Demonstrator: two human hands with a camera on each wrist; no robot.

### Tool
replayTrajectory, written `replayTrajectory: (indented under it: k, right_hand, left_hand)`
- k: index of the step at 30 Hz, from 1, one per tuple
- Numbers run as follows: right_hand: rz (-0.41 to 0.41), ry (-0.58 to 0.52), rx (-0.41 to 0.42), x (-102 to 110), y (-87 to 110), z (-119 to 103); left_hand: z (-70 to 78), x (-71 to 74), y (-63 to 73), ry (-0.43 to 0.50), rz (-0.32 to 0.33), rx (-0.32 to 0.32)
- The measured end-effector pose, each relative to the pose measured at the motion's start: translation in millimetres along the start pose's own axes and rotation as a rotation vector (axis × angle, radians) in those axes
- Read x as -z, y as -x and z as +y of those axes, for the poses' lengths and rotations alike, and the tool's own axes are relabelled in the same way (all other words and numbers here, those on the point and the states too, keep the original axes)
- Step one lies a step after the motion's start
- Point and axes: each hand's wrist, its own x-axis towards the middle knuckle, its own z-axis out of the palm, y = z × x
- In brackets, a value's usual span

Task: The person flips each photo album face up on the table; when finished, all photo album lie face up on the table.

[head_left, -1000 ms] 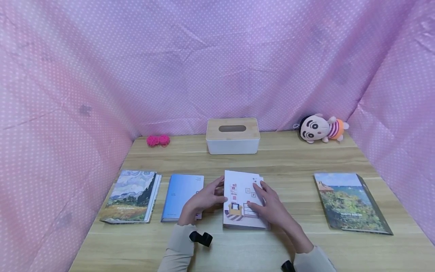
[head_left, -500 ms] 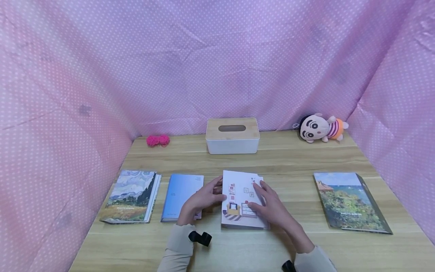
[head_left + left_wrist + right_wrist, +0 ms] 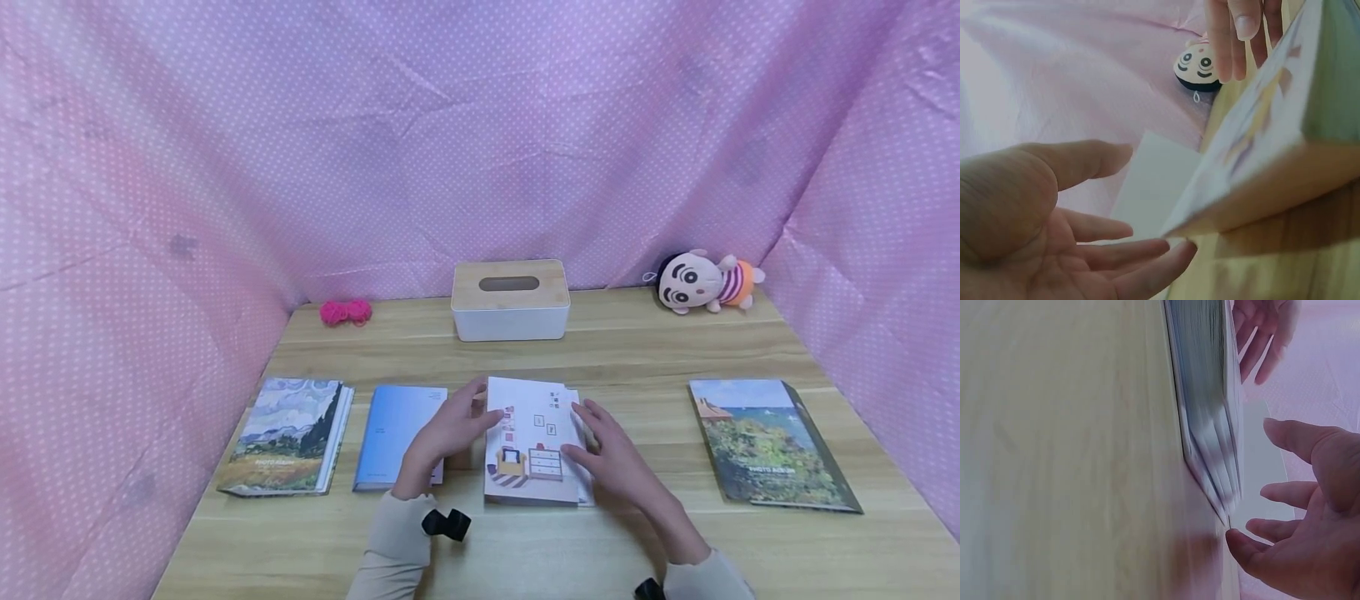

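Note:
A thick white photo album, its cover drawn with an armchair and drawers, lies before the person at mid-table. My left hand is at its left side, thumb reaching over the cover edge in the head view. Seen from the left wrist, that hand's fingers are spread, with fingertips right at the album's spine edge. On the opposite side is my right hand, fingers relaxed and spread. The right wrist view shows its lowest fingertip at the corner of the album's slightly fanned pages.
A blue album lies just left of the left wrist. Painted-landscape albums lie at far left and far right. Along the back are a pink yarn bundle, a wood-topped tissue box and a plush doll.
The white album's cover has shifted slightly left, and more of its underlying right side shows. My right hand has drawn back off the cover to the right edge; my left thumb now overlaps the cover.

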Motion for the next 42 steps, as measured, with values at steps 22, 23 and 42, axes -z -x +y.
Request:
replayTrajectory:
  k: [22, 23, 42]
  right_hand:
    - [0.272, 0.075, 0.040, 83.0, 39.6, 53.6]
    - [0.288, 0.086, 0.040, 88.0, 41.7, 56.4]
    - [0.398, 0.129, -0.038, 146.2, 89.2, 115.2]
  left_hand:
    - [54.7, -59.2, -22.9, -0.008, 0.024, -0.153]
    - [57.1, -65.0, -24.9, -0.015, 0.014, -0.163]
    - [94.2, -170.5, -51.1, 0.054, -0.117, -0.169]
